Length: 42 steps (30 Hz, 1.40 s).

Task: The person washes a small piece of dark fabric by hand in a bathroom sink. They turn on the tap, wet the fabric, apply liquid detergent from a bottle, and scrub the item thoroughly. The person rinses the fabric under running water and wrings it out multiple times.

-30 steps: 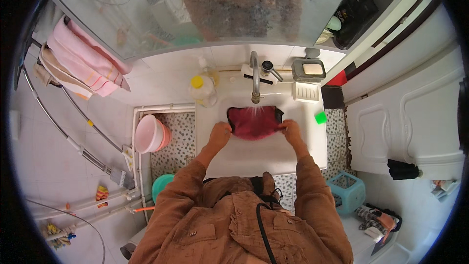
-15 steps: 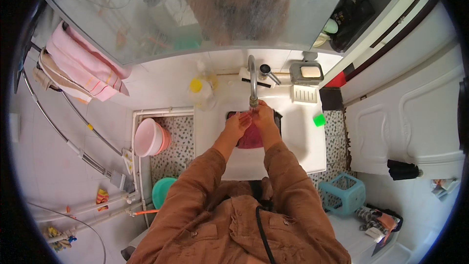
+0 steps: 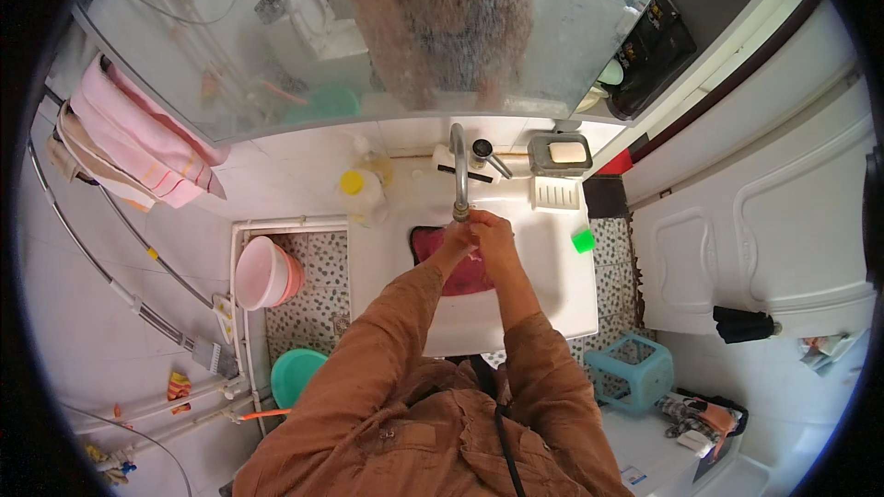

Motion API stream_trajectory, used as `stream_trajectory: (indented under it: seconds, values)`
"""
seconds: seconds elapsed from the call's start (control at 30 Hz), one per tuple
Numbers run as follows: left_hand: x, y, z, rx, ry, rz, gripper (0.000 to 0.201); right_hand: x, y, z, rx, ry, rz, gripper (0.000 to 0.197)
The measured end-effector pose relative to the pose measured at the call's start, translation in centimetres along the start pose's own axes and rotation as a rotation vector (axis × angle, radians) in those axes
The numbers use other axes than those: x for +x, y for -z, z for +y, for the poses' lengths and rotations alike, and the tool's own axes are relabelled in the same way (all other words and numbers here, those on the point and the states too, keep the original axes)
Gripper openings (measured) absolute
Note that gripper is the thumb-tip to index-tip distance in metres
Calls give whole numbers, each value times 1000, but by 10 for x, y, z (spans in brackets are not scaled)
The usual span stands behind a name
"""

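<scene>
Both hands are together below the curved metal tap (image 3: 458,166), over the white sink (image 3: 562,285). My left hand (image 3: 455,241) reaches in just under the spout, its fingers mostly hidden against the other hand. Touching it from the right is my right hand (image 3: 493,234), with the fingers stretched toward the left hand and nothing visible held. A dark red cloth (image 3: 472,278) with a black edge lies in the basin beneath the hands. Whether water runs from the spout is hard to make out.
Behind the basin stand a yellow-capped bottle (image 3: 361,198), a white soap dish (image 3: 556,193) and a grey dish with a bar of soap (image 3: 567,152). A green block (image 3: 583,240) sits at the right rim. Buckets (image 3: 262,273) and a blue stool (image 3: 635,373) flank the sink.
My hands have come closer together; the left hand has moved in under the spout against the right. More of the red cloth shows. The whole view has shifted slightly.
</scene>
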State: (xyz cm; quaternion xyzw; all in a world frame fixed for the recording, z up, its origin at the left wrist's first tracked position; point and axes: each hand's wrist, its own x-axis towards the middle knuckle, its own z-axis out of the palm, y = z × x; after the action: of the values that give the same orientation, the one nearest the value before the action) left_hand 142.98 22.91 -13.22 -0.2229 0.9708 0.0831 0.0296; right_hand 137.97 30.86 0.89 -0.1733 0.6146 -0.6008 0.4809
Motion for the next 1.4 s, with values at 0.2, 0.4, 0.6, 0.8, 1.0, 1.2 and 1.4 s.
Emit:
stream_trajectory:
  seconds: [0.2,0.4,0.6,0.8,1.0,1.2,1.4]
  values:
    - [-14,19,-25,76,-83,69,12,22,20,-39,-261,284,349,45]
    - [-57,100,-12,-246,77,57,17,40,22,-41,-762,629,344,55]
    - [-125,93,-59,-742,292,267,20,10,-32,-22,-537,586,296,61]
    - [-171,155,-69,-829,909,624,56,12,2,40,-412,386,435,47]
    - [-153,144,-128,-662,630,973,98,-31,-32,75,-620,368,40,31]
    - [-154,164,-126,-678,641,798,98,-47,-51,64,-585,295,-89,53]
    - [-205,161,-53,-1004,487,576,98,-76,-40,22,-783,524,-239,120]
